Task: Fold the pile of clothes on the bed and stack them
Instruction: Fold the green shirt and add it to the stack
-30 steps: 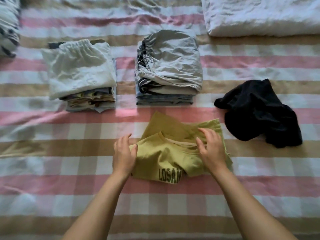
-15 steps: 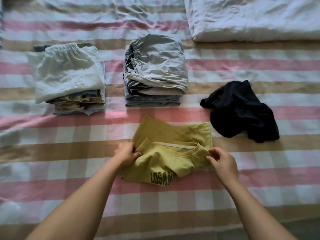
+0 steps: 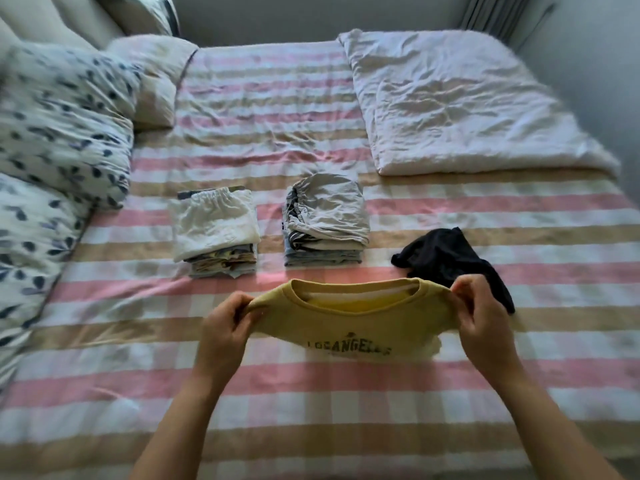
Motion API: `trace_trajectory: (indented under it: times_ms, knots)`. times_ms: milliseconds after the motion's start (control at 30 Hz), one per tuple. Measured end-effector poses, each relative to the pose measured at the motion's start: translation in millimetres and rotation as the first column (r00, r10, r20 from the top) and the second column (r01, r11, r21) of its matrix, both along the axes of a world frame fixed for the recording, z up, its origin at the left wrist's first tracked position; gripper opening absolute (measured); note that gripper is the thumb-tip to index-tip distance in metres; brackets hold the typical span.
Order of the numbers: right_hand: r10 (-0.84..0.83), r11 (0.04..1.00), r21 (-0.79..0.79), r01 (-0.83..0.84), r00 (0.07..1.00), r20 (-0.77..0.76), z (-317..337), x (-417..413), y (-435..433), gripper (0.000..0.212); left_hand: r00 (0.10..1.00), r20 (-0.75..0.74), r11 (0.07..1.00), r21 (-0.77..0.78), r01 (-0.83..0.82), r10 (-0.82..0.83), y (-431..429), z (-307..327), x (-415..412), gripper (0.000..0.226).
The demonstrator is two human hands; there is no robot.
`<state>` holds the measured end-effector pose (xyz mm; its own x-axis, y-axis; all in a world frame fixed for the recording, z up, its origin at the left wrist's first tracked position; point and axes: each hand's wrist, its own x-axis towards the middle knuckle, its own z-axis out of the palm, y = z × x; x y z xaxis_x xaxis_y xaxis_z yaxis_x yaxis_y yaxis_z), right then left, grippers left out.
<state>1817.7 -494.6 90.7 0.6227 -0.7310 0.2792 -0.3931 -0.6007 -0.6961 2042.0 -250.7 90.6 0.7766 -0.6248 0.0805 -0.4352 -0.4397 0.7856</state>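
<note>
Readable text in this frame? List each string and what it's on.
"LOS ANGELES": dark print across the chest of the yellow T-shirt; some letters are smeared.
Small emblem above it and fine print below it: too blurred to read.
Nothing else legible in view.

My left forearm [image 3: 187, 417], in the lower middle of the frame, and my right forearm [image 3: 554, 424], in the lower right, are both showing bare all the way to the wrists. My left hand [image 3: 225, 327] and right hand [image 3: 485, 327] are showing bare too, the nails looking too blurred to make out.
</note>
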Motion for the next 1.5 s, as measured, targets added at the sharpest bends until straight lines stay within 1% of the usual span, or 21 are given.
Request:
trace_trajectory:
  times_ms: [100, 167, 200, 267, 333, 433, 500, 567, 600, 667, 733, 833, 900, 967, 1033, 1100, 1167, 1233, 1367, 1433, 1500]
  knots:
    - [0.044, 0.995, -0.086, -0.041, 0.999, 0.031, 51, -15, 2, 0.009, 0.997, 0.064, 0.995, -0.099, -0.029, 0.035, 18, 52, -14, 0.013]
    - [0.087, 0.989, -0.122, -0.081, 0.995, 0.048, 78, -25, 9, 0.021, 0.994, 0.102, 0.989, -0.142, -0.032, 0.047, 31, 79, -21, 0.006]
    - [0.095, 0.99, -0.114, -0.089, 0.994, 0.05, 88, -30, 14, 0.025, 0.993, 0.103, 0.988, -0.151, -0.044, 0.06, 38, 90, -25, 0.002]
    - [0.097, 0.993, -0.078, -0.092, 0.994, 0.057, 104, -35, 24, 0.021, 0.99, 0.112, 0.985, -0.156, -0.069, 0.087, 48, 108, -33, 0.003]
    - [0.129, 0.989, -0.075, -0.126, 0.991, 0.042, 117, -40, 34, 0.017, 0.987, 0.13, 0.986, -0.144, -0.08, 0.099, 58, 124, -40, 0.005]
    - [0.192, 0.98, -0.059, -0.188, 0.98, 0.054, 131, -48, 43, 0.015, 0.982, 0.166, 0.99, -0.126, -0.063, 0.084, 74, 145, -44, 0.02]
    - [0.218, 0.976, -0.019, -0.217, 0.973, 0.08, 130, -51, 44, 0.009, 0.983, 0.174, 0.993, -0.114, -0.035, 0.055, 82, 146, -41, 0.021]
    - [0.233, 0.972, 0.016, -0.235, 0.969, 0.078, 118, -47, 42, 0.005, 0.979, 0.198, 0.997, -0.068, -0.027, 0.04, 83, 129, -34, 0.032]
    - [0.243, 0.969, 0.025, -0.244, 0.968, 0.063, 109, -43, 42, 0.006, 0.978, 0.204, 0.999, -0.036, -0.027, 0.034, 81, 117, -31, 0.031]
    - [0.256, 0.965, 0.05, -0.258, 0.966, 0.041, 79, -33, 38, 0.001, 0.981, 0.193, 0.999, 0.008, -0.034, 0.032, 73, 84, -23, 0.018]
    - [0.247, 0.964, 0.099, -0.247, 0.969, 0.011, 40, -21, 31, 0.005, 0.988, 0.152, 0.999, 0.035, -0.04, 0.035, 63, 43, -14, 0.011]
    - [0.215, 0.971, 0.122, -0.205, 0.973, -0.08, -21, -3, 17, 0.004, 0.992, 0.124, 0.995, 0.1, -0.008, -0.004, 49, -22, 5, 0.008]
    - [0.198, 0.977, 0.109, -0.184, 0.971, -0.135, -62, 13, 5, 0.006, 0.992, 0.125, 0.988, 0.155, 0.001, -0.021, 38, -67, 19, 0.007]
    - [0.187, 0.981, 0.084, -0.175, 0.968, -0.166, -98, 29, -8, 0.009, 0.992, 0.125, 0.979, 0.204, -0.007, -0.019, 26, -106, 36, 0.007]
    - [0.165, 0.985, 0.073, -0.155, 0.97, -0.178, -129, 49, -26, 0.012, 0.992, 0.127, 0.972, 0.235, -0.011, -0.019, 7, -138, 57, 0.011]
    - [0.139, 0.99, 0.049, -0.132, 0.969, -0.203, -152, 72, -44, 0.016, 0.989, 0.142, 0.968, 0.253, -0.005, -0.032, -14, -160, 80, 0.015]
    - [0.107, 0.993, -0.018, -0.115, 0.964, -0.243, -176, 97, -65, 0.019, 0.985, 0.165, 0.959, 0.285, 0.0, -0.049, -38, -183, 104, 0.018]
    - [0.064, 0.995, -0.049, -0.082, 0.952, -0.299, -202, 120, -85, 0.021, 0.978, 0.201, 0.931, 0.364, -0.031, -0.046, -62, -207, 126, 0.023]
    - [0.006, 0.999, -0.039, -0.026, 0.895, -0.446, -256, 156, -118, 0.025, 0.97, 0.231, 0.865, 0.498, -0.057, -0.069, -98, -253, 157, 0.027]
    - [0.0, 1.0, -0.019, -0.011, 0.869, -0.495, -279, 165, -124, 0.024, 0.975, 0.208, 0.843, 0.536, -0.048, -0.077, -106, -273, 165, 0.026]
    - [0.005, 1.0, 0.029, 0.011, 0.858, -0.513, -300, 167, -126, 0.024, 0.984, 0.165, 0.842, 0.538, -0.034, -0.065, -109, -291, 165, 0.023]
